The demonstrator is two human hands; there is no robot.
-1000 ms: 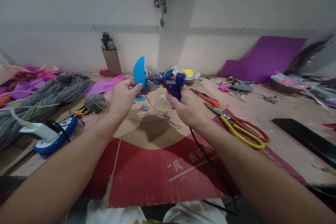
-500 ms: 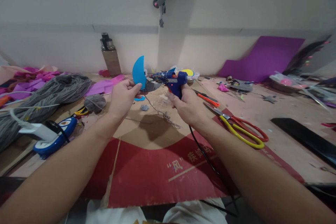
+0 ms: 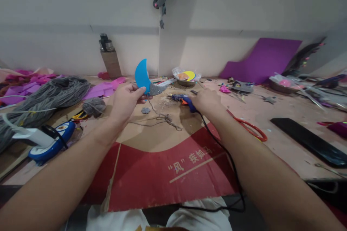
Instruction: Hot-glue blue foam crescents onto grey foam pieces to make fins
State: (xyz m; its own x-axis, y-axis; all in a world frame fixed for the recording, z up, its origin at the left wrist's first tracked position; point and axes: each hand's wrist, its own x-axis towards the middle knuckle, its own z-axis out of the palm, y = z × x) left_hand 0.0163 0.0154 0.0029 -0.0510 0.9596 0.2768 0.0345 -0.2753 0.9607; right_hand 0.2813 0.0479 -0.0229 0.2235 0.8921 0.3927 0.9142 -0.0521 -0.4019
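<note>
My left hand [image 3: 125,100] pinches a blue crescent-shaped piece [image 3: 141,75] with a grey glittery piece [image 3: 157,89] stuck to its lower tip, held up above the table. My right hand [image 3: 207,101] is lowered to the tabletop, fingers closed round the handle of a blue hot glue gun [image 3: 182,98] that lies on its side, nozzle pointing left. Its black cord [image 3: 228,158] runs back along my right forearm. A grey thread [image 3: 162,117] trails on the cardboard beneath the crescent.
A red-printed cardboard sheet [image 3: 162,173] covers the table in front of me. Red-and-yellow scissors [image 3: 251,130] lie under my right wrist. Grey yarn [image 3: 46,97], a blue round gadget [image 3: 50,142], a flask [image 3: 110,57], purple sheet [image 3: 262,59] and a black strip [image 3: 309,140] surround it.
My right hand has dropped from beside the crescent down to the table, laying the glue gun on its side. The left hand still holds the crescent up.
</note>
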